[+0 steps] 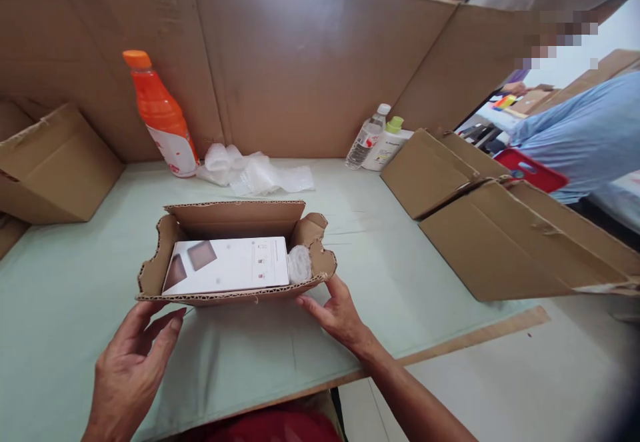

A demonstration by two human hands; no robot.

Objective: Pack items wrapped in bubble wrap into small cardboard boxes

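An open corrugated cardboard box [225, 219] sits on the pale green table [75, 282] in front of me. Inside it lies a flat white product box [230, 265] with brown squares printed on it, and a wad of clear plastic wrap [299, 263] is stuffed at its right end. My right hand [336, 312] touches the box's front right corner with fingers spread. Just below the box's front left corner, my left hand [133, 369] hovers with its fingers apart and holds nothing.
An orange drink bottle [163, 119] and crumpled clear plastic [255, 174] lie by the cardboard back wall. A clear water bottle [367, 137] and white lotion bottle [387, 143] stand further right. Folded cartons [500, 229] lie right, another carton [55, 169] left. A person in blue [585, 129] works beyond.
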